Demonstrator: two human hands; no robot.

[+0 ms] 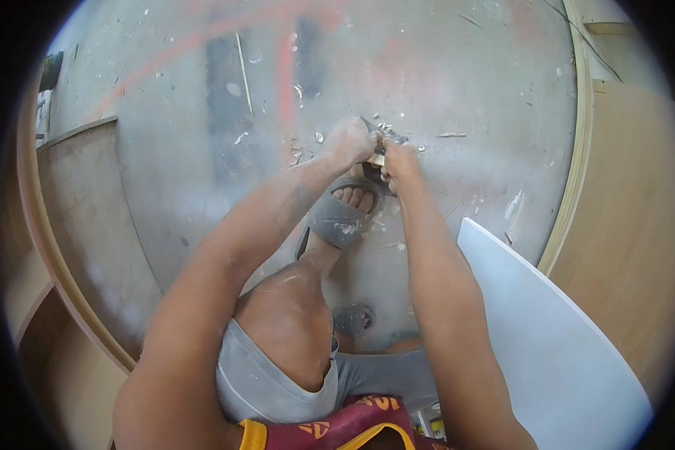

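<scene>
My left hand (350, 142) is closed at the upper middle of the view, its knuckles turned up. Close beside it, my right hand (401, 166) is also closed, fingers curled inward. Between and just beyond them shows a small dark tool (394, 137), which both hands grip; its exact kind is mostly hidden. A short pale wood piece (376, 159) sticks out between the hands, just above my sandalled foot (345, 210). Small pale shavings (382, 126) lie around the hands on the floor.
A grey, paint-marked floor (442, 82) spreads ahead. A white curved-edge panel (547, 337) leans close to my right arm. Wooden boards with a pale edge strip (577, 150) stand at right; wooden frames (49, 247) stand at left. A thin stick (244, 75) lies farther off.
</scene>
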